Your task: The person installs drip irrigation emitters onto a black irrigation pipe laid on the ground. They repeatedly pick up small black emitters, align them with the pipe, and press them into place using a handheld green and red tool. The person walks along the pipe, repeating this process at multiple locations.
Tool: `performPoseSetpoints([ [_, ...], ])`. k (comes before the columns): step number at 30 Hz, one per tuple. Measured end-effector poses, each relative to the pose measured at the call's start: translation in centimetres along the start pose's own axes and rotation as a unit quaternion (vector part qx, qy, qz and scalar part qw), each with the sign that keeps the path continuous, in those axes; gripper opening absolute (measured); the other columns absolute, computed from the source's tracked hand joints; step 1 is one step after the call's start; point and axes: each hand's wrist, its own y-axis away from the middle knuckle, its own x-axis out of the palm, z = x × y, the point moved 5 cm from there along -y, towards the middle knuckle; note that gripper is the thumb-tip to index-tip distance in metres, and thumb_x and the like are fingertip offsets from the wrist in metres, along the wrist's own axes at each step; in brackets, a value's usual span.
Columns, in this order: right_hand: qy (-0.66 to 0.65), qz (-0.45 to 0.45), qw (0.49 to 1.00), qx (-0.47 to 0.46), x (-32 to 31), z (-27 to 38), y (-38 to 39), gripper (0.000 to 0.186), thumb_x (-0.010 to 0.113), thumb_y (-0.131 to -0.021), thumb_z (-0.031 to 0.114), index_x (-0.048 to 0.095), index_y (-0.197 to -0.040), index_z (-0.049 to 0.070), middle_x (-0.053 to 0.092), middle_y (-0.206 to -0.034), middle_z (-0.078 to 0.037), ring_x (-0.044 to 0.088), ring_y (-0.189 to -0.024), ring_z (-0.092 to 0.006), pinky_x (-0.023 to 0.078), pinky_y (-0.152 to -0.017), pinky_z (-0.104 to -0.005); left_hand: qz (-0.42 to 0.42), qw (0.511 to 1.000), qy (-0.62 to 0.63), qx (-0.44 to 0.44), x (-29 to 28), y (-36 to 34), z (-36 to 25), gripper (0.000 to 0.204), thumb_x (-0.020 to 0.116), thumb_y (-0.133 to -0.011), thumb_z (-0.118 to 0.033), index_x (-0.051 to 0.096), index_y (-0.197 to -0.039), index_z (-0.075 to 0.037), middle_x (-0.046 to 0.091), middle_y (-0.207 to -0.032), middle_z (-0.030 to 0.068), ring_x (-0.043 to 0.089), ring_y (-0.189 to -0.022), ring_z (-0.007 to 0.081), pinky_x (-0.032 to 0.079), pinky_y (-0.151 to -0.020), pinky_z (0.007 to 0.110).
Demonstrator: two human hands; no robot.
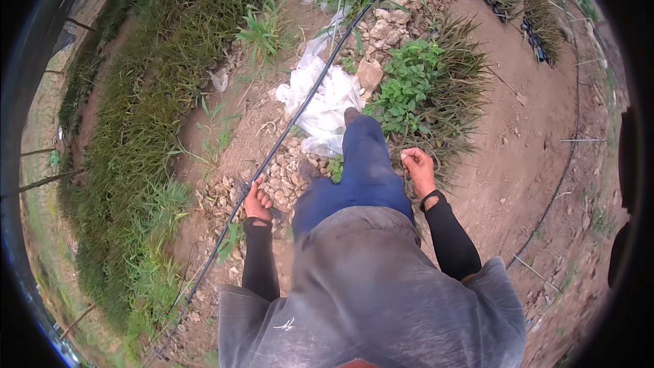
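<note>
A black irrigation hose [286, 138] runs across the stony ground [504, 163] from the lower left toward the top of the plot, passing just beside the person's left hand [257, 202], which hangs with fingers curled, apparently holding nothing, close to the hose but not clearly touching it. The right hand [417, 167] is clenched into a loose fist, empty as far as can be seen, above a clump of spiky grass [453, 99]. One blue-trousered leg [364, 163] steps forward onto crumpled white plastic sheeting [325, 102] among loose stones [283, 177]. A grass strip [146, 129] borders the left. The risk appears to be footing: the sheeting could slide, or the hose could catch a foot.
</note>
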Motion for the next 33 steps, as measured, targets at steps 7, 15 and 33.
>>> performPoseSetpoints([
  [7, 0.04, -0.034, 0.994, -0.094, 1.3, 5.4, -15.4, 0.019, 0.063, -0.084, 0.007, 0.066, -0.101, 0.0, 0.058, -0.073, 0.003, 0.05, -0.063, -0.0043, 0.043, -0.059, -0.0211, -0.022, 0.999, 0.003, 0.04, 6.7, -1.5, -3.2, 0.022, 0.048, -0.098, -0.028, 0.057, -0.105, -0.009, 0.02, -0.053, -0.0081, 0.018, -0.042, 0.0059, 0.016, -0.039, 0.024],
  [15, 0.074, -0.128, 0.981, -0.126, 2.1, 9.9, -35.7, 0.022, 0.063, -0.08, 0.007, 0.068, -0.1, -0.002, 0.065, -0.076, -0.002, 0.055, -0.066, -0.007, 0.046, -0.063, -0.0229, -0.05, 0.988, -0.143, 0.027, 17.9, -10.8, -6.3, 0.023, 0.051, -0.097, -0.026, 0.056, -0.111, -0.009, 0.022, -0.054, -0.0083, 0.019, -0.041, 0.0053, 0.016, -0.038, 0.023],
  [33, 0.305, -0.1, 0.88, -0.351, 10.3, 19.6, -64.5, 0.018, 0.061, -0.074, 0.012, 0.07, -0.089, 0.009, 0.06, -0.083, -0.016, 0.06, -0.081, -0.0363, 0.049, -0.071, -0.0447, 0.062, 0.828, -0.486, 0.272, 64.2, -37.7, -11.1, 0.02, 0.068, -0.082, -0.021, 0.071, -0.084, -0.001, 0.049, -0.057, -0.0038, 0.038, -0.048, 0.007, 0.03, -0.045, 0.028],
])
